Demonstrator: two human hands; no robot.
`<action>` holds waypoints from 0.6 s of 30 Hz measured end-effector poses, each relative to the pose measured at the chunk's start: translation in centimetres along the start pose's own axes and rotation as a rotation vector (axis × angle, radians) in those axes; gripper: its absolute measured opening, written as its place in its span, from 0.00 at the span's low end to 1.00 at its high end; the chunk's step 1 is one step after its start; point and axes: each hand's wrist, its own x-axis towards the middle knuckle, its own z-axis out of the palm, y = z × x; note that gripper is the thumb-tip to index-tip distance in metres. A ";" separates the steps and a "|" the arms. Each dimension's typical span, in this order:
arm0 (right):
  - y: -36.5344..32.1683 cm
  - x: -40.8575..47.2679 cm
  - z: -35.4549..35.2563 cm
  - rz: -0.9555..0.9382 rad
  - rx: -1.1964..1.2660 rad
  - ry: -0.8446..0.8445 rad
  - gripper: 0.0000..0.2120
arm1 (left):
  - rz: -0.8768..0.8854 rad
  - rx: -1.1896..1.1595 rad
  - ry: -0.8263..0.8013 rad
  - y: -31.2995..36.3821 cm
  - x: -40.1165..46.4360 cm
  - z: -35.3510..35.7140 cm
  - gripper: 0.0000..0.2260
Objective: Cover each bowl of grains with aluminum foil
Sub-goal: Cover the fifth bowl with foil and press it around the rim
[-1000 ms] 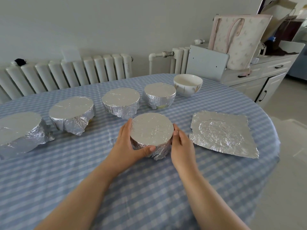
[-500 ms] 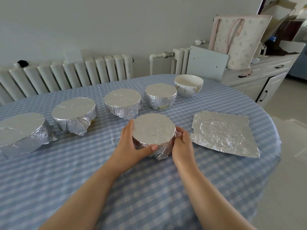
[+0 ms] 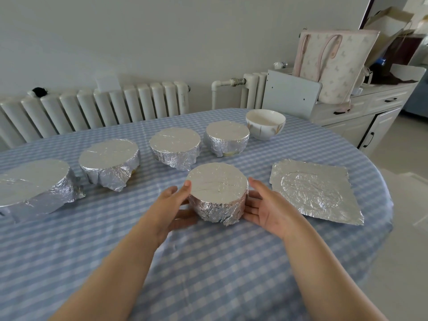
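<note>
We cup the wrapped bowl, left hand at nine o'clock, right hand at three, fingers straight and loosely spread; we should press the foil skirt flat evenly.

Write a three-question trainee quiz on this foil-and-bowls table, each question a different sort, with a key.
1. True or false: the white bowl at the far end of the row is covered with foil.
2. How many foil-covered bowls stand on the table? A) three B) five C) seven
3. Fill in: the loose foil sheet lies flat to the ___ of the nearest wrapped bowl.

Key: 1 false, it is uncovered. 2 B: four in the back row plus the nearest one, between the left hand and right hand, both with fingers straight. 3 right.
</note>
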 end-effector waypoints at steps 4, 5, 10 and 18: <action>-0.5 0.2 -0.1 0.058 0.025 0.002 0.25 | -0.085 -0.121 -0.165 0.6 -0.3 -0.3 0.18; -0.4 0.2 -0.1 0.057 0.024 0.003 0.25 | -0.097 -0.154 -0.183 0.7 -0.3 -0.4 0.18; -0.3 0.5 -0.2 0.040 -0.001 -0.023 0.17 | -0.127 -0.212 -0.182 0.5 -0.1 -0.6 0.16; -0.6 0.7 -0.2 -0.013 -0.003 -0.004 0.18 | -0.124 -0.269 -0.180 0.3 0.3 -0.3 0.13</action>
